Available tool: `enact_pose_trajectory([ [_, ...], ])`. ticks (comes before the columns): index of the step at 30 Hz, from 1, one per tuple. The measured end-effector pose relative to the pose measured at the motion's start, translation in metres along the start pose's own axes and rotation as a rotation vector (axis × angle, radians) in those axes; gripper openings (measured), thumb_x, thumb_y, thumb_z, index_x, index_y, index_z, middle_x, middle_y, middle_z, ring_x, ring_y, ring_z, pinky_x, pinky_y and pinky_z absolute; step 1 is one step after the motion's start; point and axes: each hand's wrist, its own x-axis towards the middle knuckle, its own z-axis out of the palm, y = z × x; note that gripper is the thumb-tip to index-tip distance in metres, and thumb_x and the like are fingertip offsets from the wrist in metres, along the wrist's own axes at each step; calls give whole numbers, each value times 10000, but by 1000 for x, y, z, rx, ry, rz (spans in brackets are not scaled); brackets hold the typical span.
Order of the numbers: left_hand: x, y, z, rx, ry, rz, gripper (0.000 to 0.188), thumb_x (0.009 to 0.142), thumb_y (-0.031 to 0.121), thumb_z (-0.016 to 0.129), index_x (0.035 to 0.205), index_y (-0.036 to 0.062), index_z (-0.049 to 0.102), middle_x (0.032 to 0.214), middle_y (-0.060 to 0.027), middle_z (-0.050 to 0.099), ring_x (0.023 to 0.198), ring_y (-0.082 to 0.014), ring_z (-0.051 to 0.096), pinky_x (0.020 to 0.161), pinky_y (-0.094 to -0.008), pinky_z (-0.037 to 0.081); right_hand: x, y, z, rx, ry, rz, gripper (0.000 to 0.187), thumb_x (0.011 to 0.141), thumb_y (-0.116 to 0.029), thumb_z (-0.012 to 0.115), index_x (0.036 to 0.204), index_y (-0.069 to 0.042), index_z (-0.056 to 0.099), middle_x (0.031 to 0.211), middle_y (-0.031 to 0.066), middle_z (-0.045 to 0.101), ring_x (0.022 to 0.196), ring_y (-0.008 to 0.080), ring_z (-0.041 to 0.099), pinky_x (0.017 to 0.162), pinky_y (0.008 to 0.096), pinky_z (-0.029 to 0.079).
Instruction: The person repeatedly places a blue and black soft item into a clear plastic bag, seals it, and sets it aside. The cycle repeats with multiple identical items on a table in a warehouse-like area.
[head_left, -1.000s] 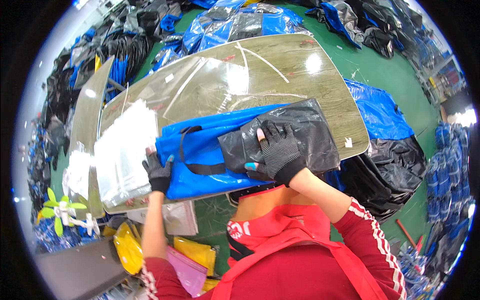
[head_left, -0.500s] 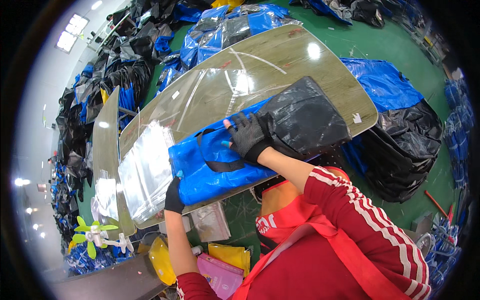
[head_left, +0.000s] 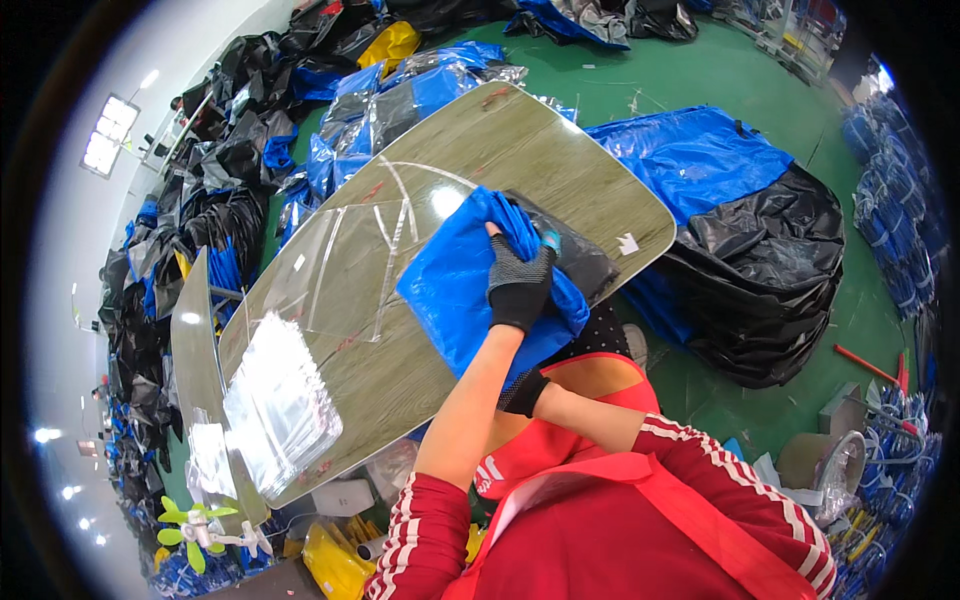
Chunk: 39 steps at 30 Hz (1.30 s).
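The left hand (head_left: 520, 285) was mostly closed on the blue bag (head_left: 450, 280), its thumb on one side of a bunched fold and a finger on the other. The right hand (head_left: 522, 393) was tucked at the bag's near corner; the blue hid its fingers, so how far they were closed could not be told. The bag lay on the right half of the table (head_left: 390, 385), its blue part doubled over and partly covering the black end (head_left: 575, 250), with a loose corner reaching past the near edge.

To fold it well, the left hand probably needed to lay the blue flat rather than bunched, while the right kept the near corner in line. Smoothing from the crease outward would likely press out trapped air, and slick sheeting like this could spring open if let go early.

Half a second earlier the bag lay stretched along the table, straps showing, with the left hand at its blue end and the right spread on top. Now that end had swung over toward the black, the straps were out of sight, and bare table showed between the bag and the clear packets (head_left: 280, 400)
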Motion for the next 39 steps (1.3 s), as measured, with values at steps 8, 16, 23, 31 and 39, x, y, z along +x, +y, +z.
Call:
enact_pose_trajectory([
  [8, 36, -12, 5, 752, -255, 71, 701, 894, 562, 446, 1231, -47, 531, 896, -233, 673, 747, -348, 666, 664, -474, 507, -11, -184, -76, -963, -411, -428, 336, 777, -297, 632, 1054, -106, 623, 1096, 170, 626, 1034, 315, 597, 905, 415, 474],
  [16, 89, -57, -42, 888, -224, 613, 391, 916, 401, 504, 1220, 194, 635, 1399, -189, 440, 1294, -352, 412, 1115, -477, 259, 55, -144, -176, -903, -242, -499, 755, 739, -438, 673, 1365, -92, 431, 1406, 200, 421, 1312, 362, 395, 1088, 566, 231],
  [23, 39, -113, -73, -55, -690, 370, 459, 943, 352, 538, 1354, 149, 518, 1460, -144, 394, 1357, -269, 352, 1123, -409, 248, 22, -154, -219, -1087, -336, -585, 590, 683, -291, 724, 1237, -168, 561, 1202, 141, 615, 1132, 348, 581, 1001, 570, 375],
  [31, -82, -96, -29, -808, -5, -354, 678, 925, 563, 460, 1335, 23, 443, 1268, -185, 543, 1120, -302, 548, 942, -454, 431, 16, -168, -205, -39, 324, 310, 724, 755, -271, 802, 1320, 15, 451, 1214, 139, 594, 1062, 203, 587, 912, 341, 482],
  [39, 1, -185, -136, 518, -43, -39, 327, 903, 394, 520, 1037, 125, 650, 986, -184, 666, 879, -387, 629, 768, -511, 478, 0, -141, -219, 271, 263, 603, 767, 777, -218, 769, 1397, -11, 370, 1281, 138, 543, 1134, 241, 551, 965, 381, 458],
])
